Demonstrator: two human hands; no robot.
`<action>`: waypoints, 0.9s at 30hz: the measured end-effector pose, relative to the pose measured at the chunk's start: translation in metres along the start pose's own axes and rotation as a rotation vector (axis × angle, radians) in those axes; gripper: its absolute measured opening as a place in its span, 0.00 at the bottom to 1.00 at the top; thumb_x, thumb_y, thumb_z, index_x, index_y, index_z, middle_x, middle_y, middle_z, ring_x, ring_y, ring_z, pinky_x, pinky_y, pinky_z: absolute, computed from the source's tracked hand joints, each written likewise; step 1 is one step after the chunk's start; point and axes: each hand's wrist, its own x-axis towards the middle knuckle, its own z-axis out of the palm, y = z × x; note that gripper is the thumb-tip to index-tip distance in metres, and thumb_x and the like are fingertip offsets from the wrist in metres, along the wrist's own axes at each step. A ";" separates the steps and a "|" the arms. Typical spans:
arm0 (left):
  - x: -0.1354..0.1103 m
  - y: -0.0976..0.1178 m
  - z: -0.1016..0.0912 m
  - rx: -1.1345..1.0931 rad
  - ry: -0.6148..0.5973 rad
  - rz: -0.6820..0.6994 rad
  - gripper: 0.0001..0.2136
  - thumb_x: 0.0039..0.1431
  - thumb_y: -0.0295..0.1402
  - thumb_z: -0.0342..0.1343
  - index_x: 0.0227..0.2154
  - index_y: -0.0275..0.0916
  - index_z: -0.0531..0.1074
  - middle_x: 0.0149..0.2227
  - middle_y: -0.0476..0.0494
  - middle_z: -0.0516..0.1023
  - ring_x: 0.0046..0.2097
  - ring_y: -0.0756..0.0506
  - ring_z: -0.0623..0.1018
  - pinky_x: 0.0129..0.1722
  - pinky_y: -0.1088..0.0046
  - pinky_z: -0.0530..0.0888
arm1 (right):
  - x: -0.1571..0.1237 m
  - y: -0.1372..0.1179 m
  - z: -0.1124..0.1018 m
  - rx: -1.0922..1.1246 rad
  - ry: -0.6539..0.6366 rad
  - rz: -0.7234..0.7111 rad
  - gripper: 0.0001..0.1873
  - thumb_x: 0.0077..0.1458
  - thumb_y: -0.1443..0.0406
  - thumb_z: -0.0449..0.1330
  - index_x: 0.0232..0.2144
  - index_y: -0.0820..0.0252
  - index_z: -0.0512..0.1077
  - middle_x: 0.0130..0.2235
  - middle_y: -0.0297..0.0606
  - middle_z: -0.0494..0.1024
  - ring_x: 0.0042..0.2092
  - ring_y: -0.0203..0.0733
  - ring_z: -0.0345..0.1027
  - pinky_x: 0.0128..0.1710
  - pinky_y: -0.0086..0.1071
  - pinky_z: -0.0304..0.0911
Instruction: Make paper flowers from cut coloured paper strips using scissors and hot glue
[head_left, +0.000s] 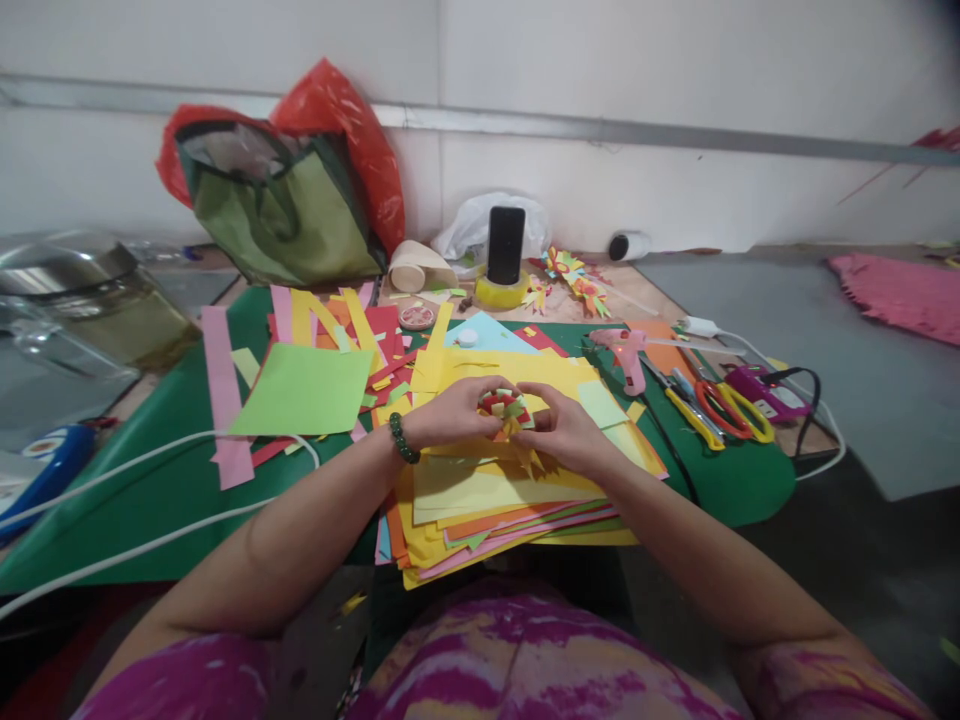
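Between my two hands is a small paper flower (504,408) in red, green and yellow, with yellow strips hanging below it. My left hand (469,408) grips its left side; a dark green bead bracelet circles that wrist. The fingers of my right hand (559,425) pinch the flower from the right. Both hands are above a stack of coloured paper sheets (480,500), mostly yellow on top. The fingertips partly hide the flower.
On the green mat (172,530) lie a green paper sheet (304,390), paper strips (223,390), a pink glue gun (626,355), a cutter knife (694,415) and scissors (731,405). Behind stand a phone (505,243) on yellow tape and a green bag (285,215). A glass jug (97,310) is at left.
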 end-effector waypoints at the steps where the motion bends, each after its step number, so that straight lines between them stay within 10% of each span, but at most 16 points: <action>1: 0.000 0.000 0.000 -0.006 -0.001 -0.003 0.15 0.43 0.27 0.53 0.38 0.37 0.71 0.34 0.48 0.74 0.34 0.48 0.74 0.36 0.72 0.71 | 0.000 0.000 0.000 -0.008 0.004 0.000 0.39 0.42 0.62 0.64 0.57 0.63 0.59 0.20 0.24 0.73 0.19 0.33 0.62 0.19 0.25 0.52; 27: -0.001 0.002 0.002 0.018 0.000 -0.018 0.16 0.45 0.26 0.54 0.40 0.36 0.71 0.37 0.45 0.76 0.36 0.46 0.76 0.39 0.69 0.73 | 0.000 -0.003 -0.001 -0.002 -0.040 -0.006 0.34 0.43 0.60 0.64 0.53 0.61 0.61 0.20 0.24 0.70 0.20 0.33 0.62 0.19 0.25 0.51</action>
